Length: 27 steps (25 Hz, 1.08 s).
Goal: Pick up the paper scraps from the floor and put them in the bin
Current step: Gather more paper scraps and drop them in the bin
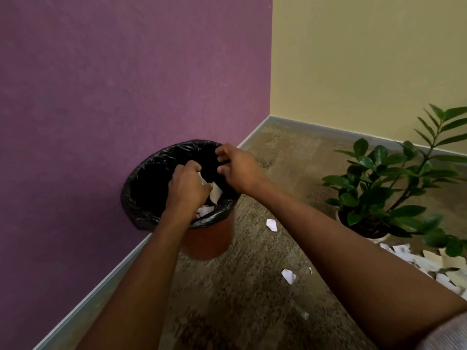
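Note:
An orange bin [209, 242] with a black liner [144, 178] stands against the purple wall. Both my hands are over its mouth. My left hand [188, 185] grips white paper scraps [216, 192] that stick out below its fingers, above the bin's inside. My right hand [236, 165] hovers beside it with fingers loosely curled and holds nothing that I can see. More white paper [203, 210] lies inside the bin. Loose scraps lie on the floor: one [271, 224] right of the bin, one [288, 276] nearer me, and a pile [429, 263] at the right.
A potted green plant [384, 188] stands on the right, next to the pile of scraps. The purple wall meets a yellow wall at the corner [270, 114] behind the bin. The speckled brown floor [252, 311] stretches between the bin and the plant.

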{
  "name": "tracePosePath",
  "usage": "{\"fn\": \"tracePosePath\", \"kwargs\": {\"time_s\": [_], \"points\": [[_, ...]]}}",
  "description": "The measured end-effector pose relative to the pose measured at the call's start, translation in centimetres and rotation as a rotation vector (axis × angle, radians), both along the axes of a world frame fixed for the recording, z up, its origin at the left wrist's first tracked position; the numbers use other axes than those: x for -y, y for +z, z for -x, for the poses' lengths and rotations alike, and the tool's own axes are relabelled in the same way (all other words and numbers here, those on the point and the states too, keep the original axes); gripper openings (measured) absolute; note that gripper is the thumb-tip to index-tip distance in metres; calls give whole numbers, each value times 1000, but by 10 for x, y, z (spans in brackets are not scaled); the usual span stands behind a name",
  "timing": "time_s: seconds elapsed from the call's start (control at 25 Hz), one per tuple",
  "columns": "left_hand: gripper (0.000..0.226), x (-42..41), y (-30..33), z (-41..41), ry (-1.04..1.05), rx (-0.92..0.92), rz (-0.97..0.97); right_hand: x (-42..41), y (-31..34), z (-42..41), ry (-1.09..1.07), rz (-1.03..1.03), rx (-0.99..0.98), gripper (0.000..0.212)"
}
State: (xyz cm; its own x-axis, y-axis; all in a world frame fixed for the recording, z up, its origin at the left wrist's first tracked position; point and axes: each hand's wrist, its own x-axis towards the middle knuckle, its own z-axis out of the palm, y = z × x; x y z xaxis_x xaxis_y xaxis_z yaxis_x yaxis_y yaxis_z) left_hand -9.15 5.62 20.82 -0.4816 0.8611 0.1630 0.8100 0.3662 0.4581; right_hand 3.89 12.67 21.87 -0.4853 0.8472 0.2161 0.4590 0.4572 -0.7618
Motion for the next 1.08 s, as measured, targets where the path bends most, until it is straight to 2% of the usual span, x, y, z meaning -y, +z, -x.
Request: {"fn": "tracePosePath", "kwargs": {"time_s": [0.08,0.16,0.32,0.44,0.6,0.8,0.88,0.96,1.08], "points": [[50,0,4,-4,-7,-7,11,2,1,-8,-4,-30,-70,36],[39,0,12,-17,-36,-37,-76,1,4,-22,-35,-81,-134,33],[11,-1,19,-83,-294,-57,-395,-3,5,-63,-158,-148,-227,27],[8,-5,0,-127,-461,-55,-434,-7,-15,-103,-275,-169,-167,20],[10,-20,-52,-153,-513,10,-242,-4,-76,-151,-422,-131,-1,16],[16,-35,-133,-157,-492,9,148,19,-174,-185,-279,141,449,13],[23,-39,-167,-155,-487,-5,257,28,-203,-194,-211,228,583,26],[38,-43,-196,-156,-483,-12,330,35,-226,-200,-179,297,568,40],[53,-58,-232,-160,-472,-67,326,43,-258,-201,-207,330,633,78]]}}
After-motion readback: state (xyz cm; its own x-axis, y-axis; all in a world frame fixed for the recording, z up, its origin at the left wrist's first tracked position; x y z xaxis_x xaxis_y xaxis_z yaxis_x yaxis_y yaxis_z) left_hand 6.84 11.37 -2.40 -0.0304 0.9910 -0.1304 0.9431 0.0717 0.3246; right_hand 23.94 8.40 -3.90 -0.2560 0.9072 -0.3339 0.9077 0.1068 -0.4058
